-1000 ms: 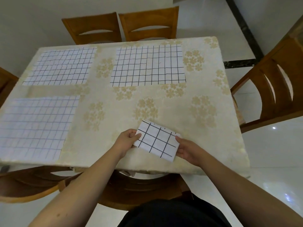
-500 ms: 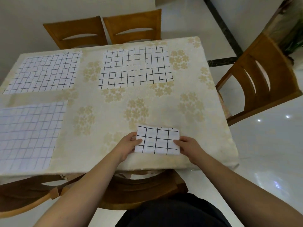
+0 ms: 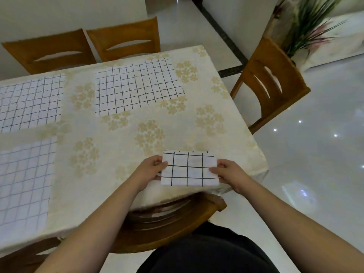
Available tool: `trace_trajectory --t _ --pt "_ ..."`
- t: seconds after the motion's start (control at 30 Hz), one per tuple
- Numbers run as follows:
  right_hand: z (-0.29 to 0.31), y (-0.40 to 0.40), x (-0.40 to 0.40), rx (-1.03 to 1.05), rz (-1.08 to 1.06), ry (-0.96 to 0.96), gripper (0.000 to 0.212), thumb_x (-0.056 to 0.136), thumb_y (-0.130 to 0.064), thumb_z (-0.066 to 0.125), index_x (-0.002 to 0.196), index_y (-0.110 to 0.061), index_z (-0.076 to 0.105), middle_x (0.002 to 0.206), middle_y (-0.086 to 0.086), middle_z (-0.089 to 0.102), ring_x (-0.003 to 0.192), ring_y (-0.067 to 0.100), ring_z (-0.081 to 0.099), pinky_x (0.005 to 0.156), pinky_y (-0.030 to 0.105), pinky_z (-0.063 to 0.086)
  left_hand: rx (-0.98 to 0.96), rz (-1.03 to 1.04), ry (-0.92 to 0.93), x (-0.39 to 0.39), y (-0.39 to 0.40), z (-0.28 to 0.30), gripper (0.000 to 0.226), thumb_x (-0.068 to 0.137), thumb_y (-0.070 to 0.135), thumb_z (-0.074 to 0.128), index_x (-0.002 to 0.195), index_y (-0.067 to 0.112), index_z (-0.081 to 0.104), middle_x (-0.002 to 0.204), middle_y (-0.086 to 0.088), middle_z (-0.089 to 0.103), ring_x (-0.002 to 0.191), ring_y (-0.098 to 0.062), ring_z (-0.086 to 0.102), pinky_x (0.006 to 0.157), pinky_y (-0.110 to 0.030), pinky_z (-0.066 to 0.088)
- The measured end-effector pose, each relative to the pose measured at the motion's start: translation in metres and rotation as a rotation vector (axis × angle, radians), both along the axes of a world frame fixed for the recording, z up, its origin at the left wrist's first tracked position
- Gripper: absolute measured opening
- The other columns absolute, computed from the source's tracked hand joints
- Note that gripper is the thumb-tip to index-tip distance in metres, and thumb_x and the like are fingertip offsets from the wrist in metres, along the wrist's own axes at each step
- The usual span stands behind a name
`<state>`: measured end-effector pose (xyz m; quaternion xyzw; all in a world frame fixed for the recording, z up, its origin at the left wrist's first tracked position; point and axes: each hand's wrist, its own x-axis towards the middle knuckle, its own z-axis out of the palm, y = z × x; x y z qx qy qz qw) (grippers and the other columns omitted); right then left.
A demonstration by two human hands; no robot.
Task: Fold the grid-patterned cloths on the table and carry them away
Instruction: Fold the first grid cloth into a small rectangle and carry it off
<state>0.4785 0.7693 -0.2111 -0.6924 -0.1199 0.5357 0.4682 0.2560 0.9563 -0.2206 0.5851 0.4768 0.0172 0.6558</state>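
Note:
A small folded white cloth with a black grid (image 3: 189, 168) sits at the near right edge of the table (image 3: 122, 146). My left hand (image 3: 150, 167) pinches its left end and my right hand (image 3: 226, 171) pinches its right end. Three more grid cloths lie spread flat: one at the far middle (image 3: 136, 85), one at the far left (image 3: 31, 101), and one at the near left (image 3: 23, 184).
The table wears a cream cloth with a flower print. Wooden chairs stand behind it (image 3: 126, 42), to the right (image 3: 271, 79) and under its near edge (image 3: 169, 223). A potted plant (image 3: 307, 22) stands at the far right on the glossy floor.
The folded cloth has turned from tilted to square with the table edge and come nearer that edge. My view has swung to the right, so the spread cloths sit further left.

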Motion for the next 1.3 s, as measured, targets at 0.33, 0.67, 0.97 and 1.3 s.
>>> trace_trajectory --t 0.33,0.67,0.97,1.3 --pt "0.012 -0.060 -0.006 0.013 -0.292 -0.064 0.010 0.091 -0.017 0.063 0.086 -0.008 0.060 0.086 0.012 0.067 0.073 0.019 0.065 0.064 0.031 0.054 0.026 -0.225 -0.093 0.039 -0.027 0.024 0.015 0.095 0.020 0.061 0.081 0.013 0.061 0.069 0.004 0.066 0.065 -0.014 0.062 0.063 -0.029 0.053" --pt "0.021 -0.125 0.000 0.025 -0.512 -0.044 0.007 0.091 -0.013 0.062 0.090 -0.009 0.067 0.086 0.006 0.073 0.072 0.015 0.069 0.060 0.024 0.053 0.066 -0.369 -0.069 0.094 -0.063 0.024 0.020 0.097 0.020 0.056 0.096 0.002 0.065 0.088 -0.013 0.071 0.077 -0.024 0.064 0.069 -0.037 0.052" --pt "0.021 -0.195 0.041 -0.016 -0.608 -0.040 0.008 0.090 -0.014 0.063 0.084 -0.010 0.065 0.082 0.007 0.069 0.072 0.018 0.064 0.067 0.027 0.053 0.046 -0.559 -0.041 0.159 -0.115 0.032 0.019 0.097 0.019 0.056 0.083 0.010 0.065 0.079 -0.008 0.070 0.071 -0.019 0.065 0.062 -0.026 0.055" --pt "0.016 -0.299 0.118 -0.005 -0.642 -0.077 0.018 0.091 -0.015 0.063 0.074 -0.011 0.061 0.072 0.003 0.067 0.062 0.013 0.062 0.063 0.025 0.052 0.064 -0.653 0.042 0.251 -0.213 0.046 0.019 0.097 0.020 0.056 0.090 0.004 0.063 0.072 -0.005 0.065 0.061 -0.012 0.062 0.055 -0.018 0.049"
